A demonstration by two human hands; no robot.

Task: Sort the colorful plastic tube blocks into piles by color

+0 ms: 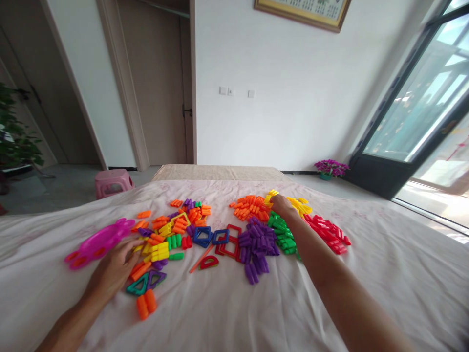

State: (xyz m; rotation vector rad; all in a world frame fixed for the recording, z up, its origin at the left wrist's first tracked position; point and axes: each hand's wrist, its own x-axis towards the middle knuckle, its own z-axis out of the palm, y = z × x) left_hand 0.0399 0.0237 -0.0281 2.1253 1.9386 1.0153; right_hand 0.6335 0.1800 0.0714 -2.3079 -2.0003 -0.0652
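Head view, sole view. The pieces lie on a cloth-covered surface [227, 318], well inside its far edge; its near edge and near corners are out of frame.

Left hand [119, 261]: at the mixed heap [159, 251], toward the surface's left side, fingers bent and partly spread beside yellow pieces. Whether anything is gripped cannot be told.

Right hand [283, 204]: over the yellow pile [299, 207], toward the far edge, fingers bent downward and drawn narrow; grip on a piece cannot be confirmed.

Risks, as judged: the yellow pile adjoins the orange pile [251, 209] and the green pile [282, 234], so a nudge or early release could mix colours. The right forearm passes low by the green pile and the red pile [327, 233]; a sideways sweep could scatter either. Cloth folds could tip or roll loose tubes, notably the orange pair [146, 304], nearest the near edge.
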